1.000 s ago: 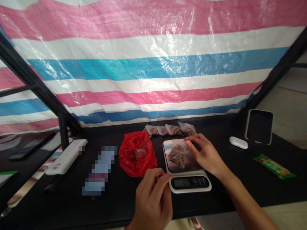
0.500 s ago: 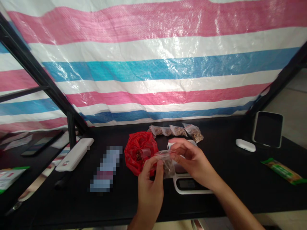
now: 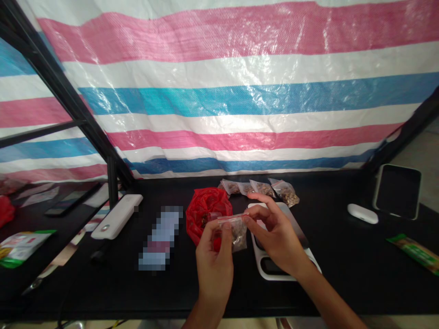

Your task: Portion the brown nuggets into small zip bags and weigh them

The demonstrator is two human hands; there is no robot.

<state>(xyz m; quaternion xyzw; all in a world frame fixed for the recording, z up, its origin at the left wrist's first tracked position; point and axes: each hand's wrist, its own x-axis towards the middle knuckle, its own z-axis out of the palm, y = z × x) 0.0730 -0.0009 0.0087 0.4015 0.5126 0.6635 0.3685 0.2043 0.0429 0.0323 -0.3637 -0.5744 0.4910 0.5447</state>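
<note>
Striped plastic sheeting (image 3: 240,100) in pink, white and blue rises at twelve o'clock behind our black counter (image 3: 336,274). Nearest us, we hold a small clear bag (image 3: 240,236) by its red-lined top edge, its contents too blurred to tell; it sits between the red plastic bag and the scale. Our left hand (image 3: 215,258) is closed on its left side, thumb in front, while our right hand (image 3: 274,235) pinches the top right corner between thumb and forefinger, the other fingers loosely spread. At ten o'clock from it, just beyond, we see the open red plastic bag (image 3: 192,214) with a clear cup (image 3: 215,215) inside; at three o'clock, partly under our right hand, the white scale (image 3: 259,265). Filled bags (image 3: 287,193) line up at one o'clock. Farther out, a white device (image 3: 118,217) lies toward nine o'clock, a white case (image 3: 362,213) toward three, and beyond that case a dark-screened tablet (image 3: 398,189) stands upright.
</note>
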